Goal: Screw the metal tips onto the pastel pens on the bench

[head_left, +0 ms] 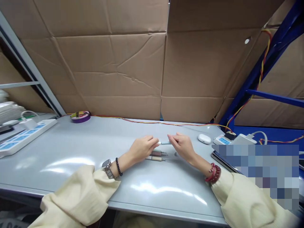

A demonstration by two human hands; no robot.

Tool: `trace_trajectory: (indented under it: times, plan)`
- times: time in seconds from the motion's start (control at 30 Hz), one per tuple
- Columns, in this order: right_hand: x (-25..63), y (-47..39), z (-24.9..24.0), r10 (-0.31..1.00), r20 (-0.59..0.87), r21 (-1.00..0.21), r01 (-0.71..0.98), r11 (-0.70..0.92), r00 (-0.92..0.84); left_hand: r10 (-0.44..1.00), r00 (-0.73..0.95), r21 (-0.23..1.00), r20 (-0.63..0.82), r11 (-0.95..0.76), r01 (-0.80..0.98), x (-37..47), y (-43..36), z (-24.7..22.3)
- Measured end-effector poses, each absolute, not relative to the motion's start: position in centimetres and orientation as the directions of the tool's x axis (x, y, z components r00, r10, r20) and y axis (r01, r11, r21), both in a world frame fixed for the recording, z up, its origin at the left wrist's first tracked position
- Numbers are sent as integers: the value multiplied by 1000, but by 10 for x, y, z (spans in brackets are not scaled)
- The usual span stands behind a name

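Note:
Between my two hands a light blue and white pen (165,143) is held level above the table. My left hand (142,148) pinches its white end, and my right hand (182,146) is closed around the other end. Just below, several pens lie side by side on the table, among them a beige and white pen (155,158) and a brownish pen (156,153); my left hand partly hides them. A small dark piece (175,154) lies beside my right hand.
On the grey table (95,190) are a purple tape roll (80,117) at the back left, a power strip (29,136) at the left, and a white earphone case (204,138) at the right. Twisted wires (142,121) run along the back edge, before cardboard. Dark flat devices (223,161) lie far right.

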State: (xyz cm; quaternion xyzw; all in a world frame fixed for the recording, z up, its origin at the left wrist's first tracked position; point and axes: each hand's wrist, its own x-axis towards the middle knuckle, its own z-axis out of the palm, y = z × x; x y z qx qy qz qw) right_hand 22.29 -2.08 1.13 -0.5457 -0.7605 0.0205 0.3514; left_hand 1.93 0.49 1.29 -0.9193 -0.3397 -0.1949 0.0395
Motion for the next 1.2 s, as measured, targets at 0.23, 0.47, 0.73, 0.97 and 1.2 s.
trace_trajectory:
  times: [0.23, 0.47, 0.73, 0.97, 1.2]
  plan:
    - [233, -16, 3, 672, 666, -267, 738, 620, -324, 602, 698, 112, 389, -783, 612, 19, 0, 17]
    - [233, -16, 4, 687, 632, -343, 666, 663, -359, 626, 660, 159, 416, -764, 625, 14, 1, 17]
    - [224, -24, 8, 734, 616, -458, 627, 630, -287, 629, 655, 143, 419, -758, 636, 14, 4, 18]
    - [225, -23, 9, 845, 481, -584, 634, 507, -233, 603, 705, 121, 372, -785, 607, 14, 9, 16]
    - [225, -22, 7, 809, 542, -561, 618, 550, -229, 603, 724, 139, 335, -792, 595, 13, 9, 14]
